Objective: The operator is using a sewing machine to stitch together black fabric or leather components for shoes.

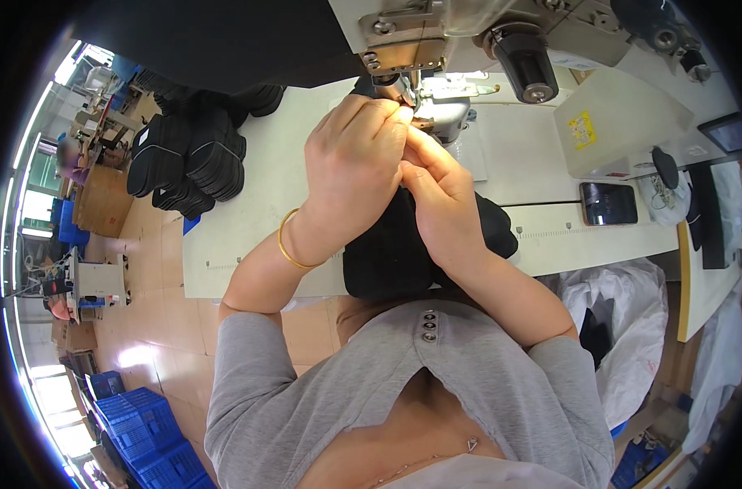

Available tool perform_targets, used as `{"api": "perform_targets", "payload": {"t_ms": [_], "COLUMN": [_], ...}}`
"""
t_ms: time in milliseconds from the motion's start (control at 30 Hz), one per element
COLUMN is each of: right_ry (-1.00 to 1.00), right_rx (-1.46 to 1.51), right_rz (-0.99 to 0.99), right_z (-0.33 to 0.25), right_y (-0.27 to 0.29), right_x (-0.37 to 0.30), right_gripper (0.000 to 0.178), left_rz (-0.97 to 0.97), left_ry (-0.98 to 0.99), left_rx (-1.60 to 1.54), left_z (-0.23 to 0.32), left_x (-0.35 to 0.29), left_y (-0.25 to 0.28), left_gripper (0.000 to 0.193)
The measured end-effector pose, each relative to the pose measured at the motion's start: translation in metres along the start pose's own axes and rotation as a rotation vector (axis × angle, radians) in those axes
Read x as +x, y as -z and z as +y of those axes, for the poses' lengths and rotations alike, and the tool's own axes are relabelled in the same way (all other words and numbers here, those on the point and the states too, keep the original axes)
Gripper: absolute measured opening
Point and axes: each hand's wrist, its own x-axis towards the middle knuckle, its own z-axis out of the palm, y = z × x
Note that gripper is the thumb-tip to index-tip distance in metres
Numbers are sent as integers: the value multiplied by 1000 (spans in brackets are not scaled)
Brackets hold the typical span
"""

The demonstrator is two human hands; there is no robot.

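My left hand (353, 159), with a gold bangle at the wrist, is raised right below the needle area of a sewing machine (411, 61). Its fingers are curled in and their tips press together beside the presser foot. Close against it, my right hand (446, 196) is closed too, thumb against forefinger. Whatever the fingertips pinch is too small or hidden to make out. Under both hands, black fabric pieces (387, 257) lie over the front edge of the white table (285, 204).
Bundled stacks of black padded pieces (187, 155) stand at the table's left. A phone (608, 204) lies to the right, near a yellow-labelled machine housing (623, 134). White plastic bags (623, 318) hang below the right edge. Blue crates (147, 432) stand on the floor, lower left.
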Motion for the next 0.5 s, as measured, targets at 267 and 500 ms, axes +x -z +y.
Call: {"api": "perform_targets", "payload": {"t_ms": [267,500], "right_ry": [3,18], "right_rx": [-61,-83], "right_rz": [27,19], "right_z": [2,3], "right_y": [5,5], "right_x": [0,-2], "right_gripper": [41,41], "left_rz": [-24,-21], "left_ry": [48,2], "left_rx": [-7,101], "left_z": [2,-23], "left_x": [-2,-7], "left_y": [-2,8], "left_gripper": [24,29]}}
